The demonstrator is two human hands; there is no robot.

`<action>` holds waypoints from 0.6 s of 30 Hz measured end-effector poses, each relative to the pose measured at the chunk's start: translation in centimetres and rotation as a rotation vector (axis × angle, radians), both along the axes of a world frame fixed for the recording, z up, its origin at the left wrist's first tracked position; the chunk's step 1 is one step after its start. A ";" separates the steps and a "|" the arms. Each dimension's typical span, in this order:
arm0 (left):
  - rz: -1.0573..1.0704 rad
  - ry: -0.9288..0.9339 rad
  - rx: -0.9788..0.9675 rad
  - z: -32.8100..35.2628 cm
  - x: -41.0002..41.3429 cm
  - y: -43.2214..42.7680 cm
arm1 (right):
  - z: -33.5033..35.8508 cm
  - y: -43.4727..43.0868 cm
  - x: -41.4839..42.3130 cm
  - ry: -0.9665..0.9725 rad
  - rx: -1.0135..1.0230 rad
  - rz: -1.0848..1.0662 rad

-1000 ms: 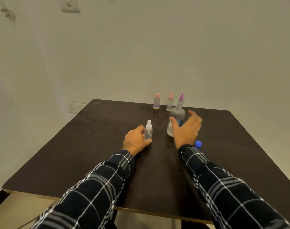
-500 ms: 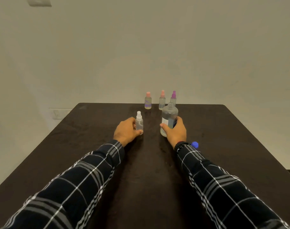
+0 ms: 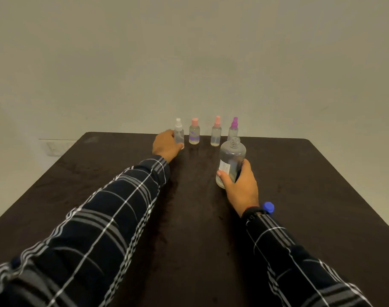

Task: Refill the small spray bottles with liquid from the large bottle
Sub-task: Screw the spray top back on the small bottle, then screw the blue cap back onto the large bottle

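Note:
My left hand (image 3: 166, 145) grips a small clear spray bottle with a white top (image 3: 179, 132) at the far edge of the dark table (image 3: 100, 185), at the left end of a row. Beside it stand two pink-capped small bottles (image 3: 194, 134) (image 3: 216, 134) and a purple-topped one (image 3: 233, 127). My right hand (image 3: 240, 185) holds the large clear bottle (image 3: 231, 160), uncapped and leaning slightly left, with its base at the table. Its blue cap (image 3: 268, 207) lies on the table beside my right wrist.
A pale wall rises directly behind the table's far edge. A wall socket (image 3: 56, 147) sits low on the wall at the left. Both plaid sleeves stretch across the near half of the table.
My left hand has carried the white-topped bottle from the table's middle to the far row, next to the pink-capped bottle. My right hand keeps hold of the large bottle, which has hardly moved.

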State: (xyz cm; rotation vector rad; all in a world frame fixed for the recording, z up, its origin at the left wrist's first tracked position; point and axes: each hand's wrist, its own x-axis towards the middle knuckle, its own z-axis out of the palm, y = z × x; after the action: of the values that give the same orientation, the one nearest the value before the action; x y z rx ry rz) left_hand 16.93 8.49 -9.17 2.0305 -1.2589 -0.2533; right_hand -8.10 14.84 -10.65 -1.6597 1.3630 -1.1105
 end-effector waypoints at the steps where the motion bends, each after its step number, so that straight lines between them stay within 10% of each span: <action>1: 0.012 -0.004 0.003 0.1 0.3 -0.6 | 0.0 0.0 0.0 0.004 -0.001 0.001; 18: 0.091 -0.112 0.061 -1.5 1.7 -4.4 | -0.1 -0.4 -0.1 0.024 0.024 0.017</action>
State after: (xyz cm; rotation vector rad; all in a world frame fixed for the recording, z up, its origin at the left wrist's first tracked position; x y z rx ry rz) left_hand 18.64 4.13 -10.64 2.1744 -1.2362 -0.1383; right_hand -8.23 14.45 -10.80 -1.6698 1.3694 -1.0632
